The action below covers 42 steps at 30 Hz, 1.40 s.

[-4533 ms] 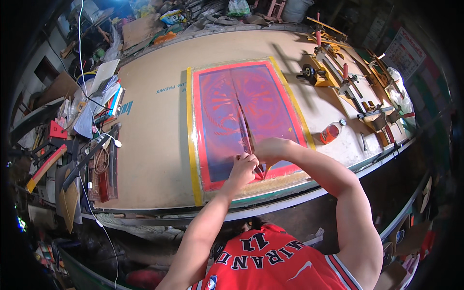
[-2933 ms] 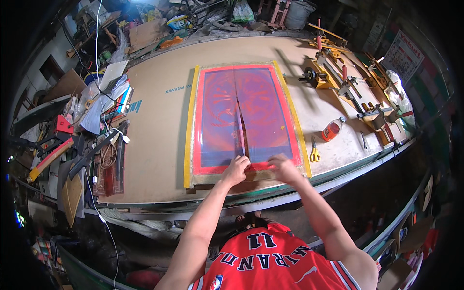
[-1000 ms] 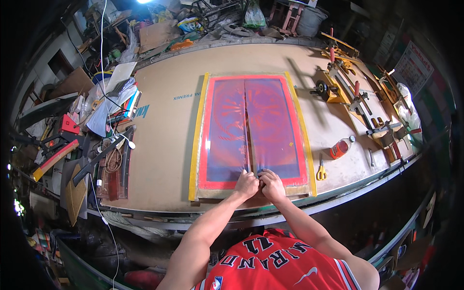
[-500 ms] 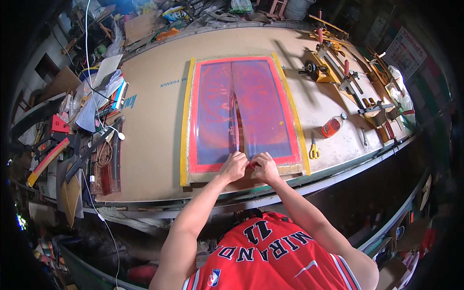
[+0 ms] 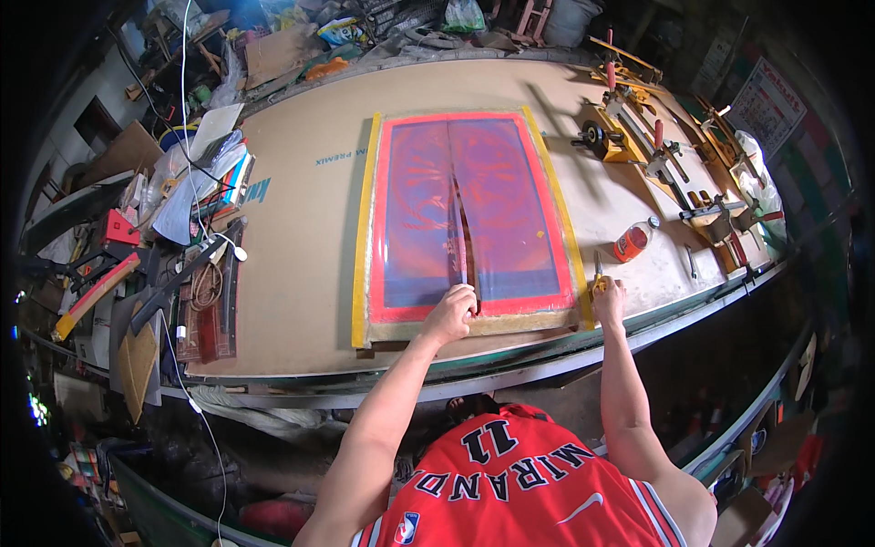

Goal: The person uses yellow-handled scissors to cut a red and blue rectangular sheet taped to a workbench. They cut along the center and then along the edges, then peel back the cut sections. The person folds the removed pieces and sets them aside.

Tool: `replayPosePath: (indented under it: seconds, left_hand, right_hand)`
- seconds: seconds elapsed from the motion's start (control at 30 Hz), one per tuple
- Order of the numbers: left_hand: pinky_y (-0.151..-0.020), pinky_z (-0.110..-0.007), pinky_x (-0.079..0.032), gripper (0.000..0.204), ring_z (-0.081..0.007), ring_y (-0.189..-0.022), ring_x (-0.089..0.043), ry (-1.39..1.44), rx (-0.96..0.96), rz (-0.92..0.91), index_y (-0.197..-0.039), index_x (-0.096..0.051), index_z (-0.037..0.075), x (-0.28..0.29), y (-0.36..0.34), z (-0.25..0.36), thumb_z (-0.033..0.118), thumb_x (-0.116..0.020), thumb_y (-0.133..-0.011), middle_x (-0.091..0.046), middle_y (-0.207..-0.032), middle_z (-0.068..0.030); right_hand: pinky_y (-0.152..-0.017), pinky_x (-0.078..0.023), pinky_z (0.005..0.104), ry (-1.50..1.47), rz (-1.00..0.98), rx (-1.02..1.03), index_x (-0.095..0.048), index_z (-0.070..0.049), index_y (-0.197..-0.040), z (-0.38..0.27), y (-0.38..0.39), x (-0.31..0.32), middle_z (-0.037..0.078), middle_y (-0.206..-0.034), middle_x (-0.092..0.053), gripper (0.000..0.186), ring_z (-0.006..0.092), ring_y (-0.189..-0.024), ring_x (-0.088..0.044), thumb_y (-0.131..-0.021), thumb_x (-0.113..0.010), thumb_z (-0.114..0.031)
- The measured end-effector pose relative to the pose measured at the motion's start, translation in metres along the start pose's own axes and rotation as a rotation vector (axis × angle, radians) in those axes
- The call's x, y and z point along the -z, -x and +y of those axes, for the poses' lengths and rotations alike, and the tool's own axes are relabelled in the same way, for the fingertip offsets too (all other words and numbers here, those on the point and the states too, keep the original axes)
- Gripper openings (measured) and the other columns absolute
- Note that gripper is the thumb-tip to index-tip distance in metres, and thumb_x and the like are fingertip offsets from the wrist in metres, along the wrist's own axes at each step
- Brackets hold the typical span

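Note:
A screen frame (image 5: pixel 365 273) edged in yellow tape lies flat on the brown worktable (image 5: pixel 301 264). Its purple mesh (image 5: pixel 510 210), bordered in red, is slit lengthwise down the middle. My left hand (image 5: pixel 449 315) rests on the frame's near edge at the end of the slit, with its fingers closed on the cut mesh. To the right, my right hand (image 5: pixel 607 299) lies just past the frame's near right corner. It is closed over the yellow-handled scissors (image 5: pixel 597 276) on the table.
A small red can (image 5: pixel 632 242) stands right of the frame. Clamps and hand tools (image 5: pixel 652 150) fill the table's right side. Papers, cables and a red tool (image 5: pixel 118 228) crowd the left end. The table's near edge (image 5: pixel 510 365) runs under my forearms.
Both hands were together at the near end of the slit. My right hand has since moved right, off the frame, onto the scissors. My left hand stays at the slit.

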<state>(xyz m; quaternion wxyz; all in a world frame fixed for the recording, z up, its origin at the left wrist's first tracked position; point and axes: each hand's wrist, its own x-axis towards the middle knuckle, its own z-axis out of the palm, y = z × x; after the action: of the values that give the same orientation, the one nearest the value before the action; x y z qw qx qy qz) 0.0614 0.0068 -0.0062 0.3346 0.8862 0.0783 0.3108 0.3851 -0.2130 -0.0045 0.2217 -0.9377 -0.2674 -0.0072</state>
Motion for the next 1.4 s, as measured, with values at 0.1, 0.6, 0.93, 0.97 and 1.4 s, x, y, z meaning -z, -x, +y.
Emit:
replayPosePath:
  seconds: [0.1,0.6,0.93,0.97,1.4]
  left_hand:
    - [-0.099,-0.042,-0.046,0.019,-0.0349,-0.112,-0.057,0.013,0.025,-0.025,-0.076,-0.055,0.001,0.002,-0.001,0.004,-0.012,-0.055,-0.063,-0.06,-0.089,-0.0135]
    - [-0.085,-0.027,-0.051,0.027,-0.0117,-0.096,-0.063,0.591,0.612,0.08,-0.121,-0.06,-0.003,-0.027,-0.009,0.06,0.014,-0.06,-0.1,-0.068,-0.107,-0.0084]
    - [-0.06,-0.023,-0.043,0.022,-0.007,-0.069,-0.056,0.856,0.749,0.171,-0.111,-0.065,-0.003,0.013,-0.002,0.083,0.012,-0.057,-0.098,-0.065,-0.084,-0.0034]
    - [-0.057,-0.022,-0.041,0.021,-0.0064,-0.065,-0.054,0.876,0.774,0.215,-0.108,-0.066,-0.003,0.02,-0.006,0.082,0.011,-0.056,-0.097,-0.064,-0.081,-0.0029]
    - [-0.042,-0.022,-0.034,0.022,-0.0078,-0.049,-0.046,0.881,1.037,0.329,-0.1,-0.061,0.0,0.047,-0.033,0.097,0.021,-0.06,-0.093,-0.051,-0.069,-0.0012]
  right_hand:
    - [-0.092,-0.048,0.0464,-0.067,-0.002,0.001,-0.069,-0.004,-0.109,0.012,-0.007,0.0,0.022,-0.104,-0.068,0.027,0.039,-0.105,-0.061,-0.082,-0.067,-0.012]
    - [-0.075,-0.057,0.0297,-1.077,-0.645,0.081,-0.063,0.007,-0.11,-0.145,0.106,0.029,0.01,-0.091,-0.07,0.02,0.0135,-0.082,-0.067,-0.099,-0.062,-0.011]
    - [-0.072,-0.056,0.0346,-0.96,-0.711,0.094,-0.059,0.005,-0.116,-0.151,0.119,0.017,0.013,-0.096,-0.066,0.027,0.0198,-0.083,-0.066,-0.094,-0.065,-0.01]
    - [-0.071,-0.055,0.0368,-0.888,-0.684,0.116,-0.06,0.004,-0.116,-0.15,0.119,0.016,0.015,-0.098,-0.065,0.029,0.0226,-0.083,-0.066,-0.092,-0.066,-0.01]
    - [-0.064,-0.055,0.0449,-0.099,-0.098,0.739,-0.064,-0.003,-0.103,-0.172,0.15,0.024,0.014,-0.09,-0.064,0.016,0.0331,-0.077,-0.067,-0.091,-0.061,-0.014]
